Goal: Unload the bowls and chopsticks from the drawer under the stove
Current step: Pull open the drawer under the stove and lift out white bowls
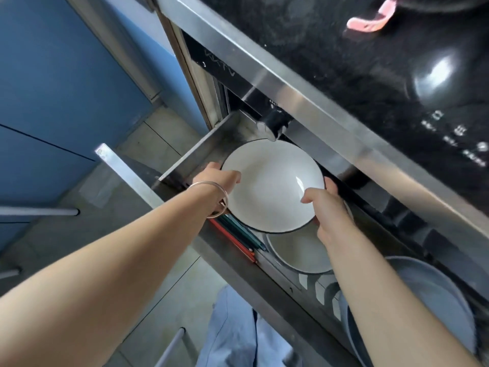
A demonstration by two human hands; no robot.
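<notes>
- Bright, even daylight; the arms and the white bowl [272,186] are well lit.
- A glare spot sits on the pot [439,75], a smaller glint inside the bowl.
- The drawer [211,144] interior lies in shadow.
- Wide-angle bending curves the steel edge [304,83]; the stove top looks soft and smeared.

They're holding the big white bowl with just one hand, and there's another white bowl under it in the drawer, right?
Not quite. The head view shows both hands on the big white bowl with the dark rim: the left hand grips one side and the right hand the other. The rest is right: another white bowl sits below it in the metal drawer.
</notes>
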